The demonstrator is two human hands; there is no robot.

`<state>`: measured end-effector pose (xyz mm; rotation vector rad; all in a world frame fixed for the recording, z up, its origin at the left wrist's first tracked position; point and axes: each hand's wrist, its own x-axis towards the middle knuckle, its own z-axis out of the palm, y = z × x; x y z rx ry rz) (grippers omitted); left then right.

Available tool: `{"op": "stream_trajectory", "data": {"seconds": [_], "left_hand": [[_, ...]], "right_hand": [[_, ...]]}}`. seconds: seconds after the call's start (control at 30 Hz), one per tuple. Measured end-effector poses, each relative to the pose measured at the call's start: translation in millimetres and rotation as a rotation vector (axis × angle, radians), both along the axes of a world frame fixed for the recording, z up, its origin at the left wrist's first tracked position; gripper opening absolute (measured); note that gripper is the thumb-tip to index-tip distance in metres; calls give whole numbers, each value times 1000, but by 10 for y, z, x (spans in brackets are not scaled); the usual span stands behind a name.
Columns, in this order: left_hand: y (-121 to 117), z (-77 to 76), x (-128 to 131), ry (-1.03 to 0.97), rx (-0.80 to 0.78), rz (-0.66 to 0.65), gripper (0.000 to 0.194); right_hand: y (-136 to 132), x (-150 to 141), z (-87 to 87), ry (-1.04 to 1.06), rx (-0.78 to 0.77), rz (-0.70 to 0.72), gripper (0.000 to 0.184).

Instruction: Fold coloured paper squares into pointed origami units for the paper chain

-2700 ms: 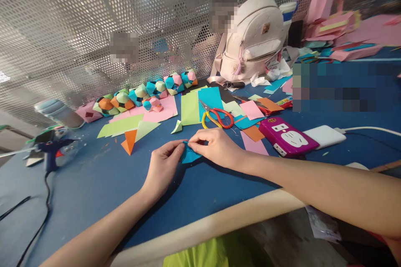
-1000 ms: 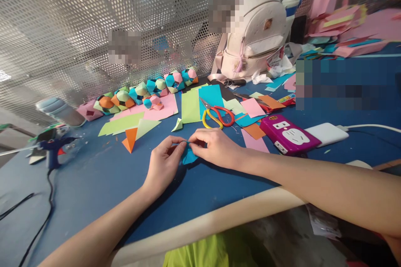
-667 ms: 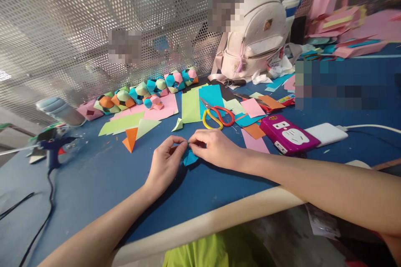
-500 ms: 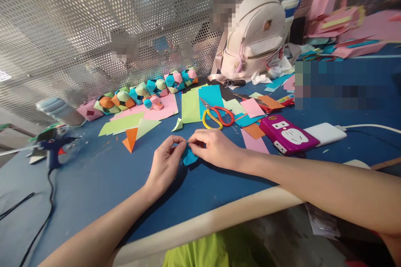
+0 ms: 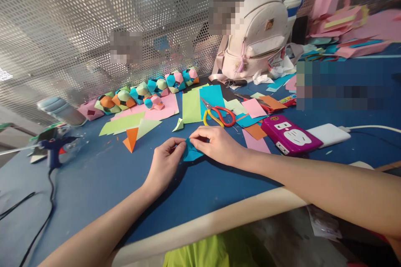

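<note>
A small piece of blue paper (image 5: pixel 191 155) is pinched between my two hands just above the blue table. My left hand (image 5: pixel 166 159) grips its left edge with thumb and fingertips, and my right hand (image 5: pixel 217 144) holds the upper right side. Creases show in the paper, though fingers hide part of its outline. Just beyond the hands lie a small folded pale green paper piece (image 5: pixel 178 125) and scissors (image 5: pixel 219 117) with one yellow and one red handle. An orange folded piece (image 5: pixel 131 139) rests to the left, against a pale green triangle (image 5: pixel 147 127).
A row of folded paper balls (image 5: pixel 142 90) lines the mesh wall. A blue glue gun (image 5: pixel 55 150) and a tumbler (image 5: pixel 61 110) stand left. A purple power strip (image 5: pixel 291 135) with a white adapter (image 5: pixel 330 133) lies right. Behind are a backpack (image 5: pixel 260 33) and loose paper sheets (image 5: pixel 191 106).
The blue paper looks more spread at its lower right, showing a wider flap. Both hands keep their pinch with slight finger shifts.
</note>
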<state>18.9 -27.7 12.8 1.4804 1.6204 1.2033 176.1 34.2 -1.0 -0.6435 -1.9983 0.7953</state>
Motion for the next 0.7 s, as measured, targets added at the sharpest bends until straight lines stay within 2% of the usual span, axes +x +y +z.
{"op": "stream_trajectory", "data": {"seconds": [0.4,0.7], "left_hand": [[-2,-49,-22,-9,10,-13,25],[-9,-26,-4,-3,26,10,23]], "right_hand": [[-19,-2,29,0,-158,1,10],[-30,-6,13,5,-107,-9,14]]}}
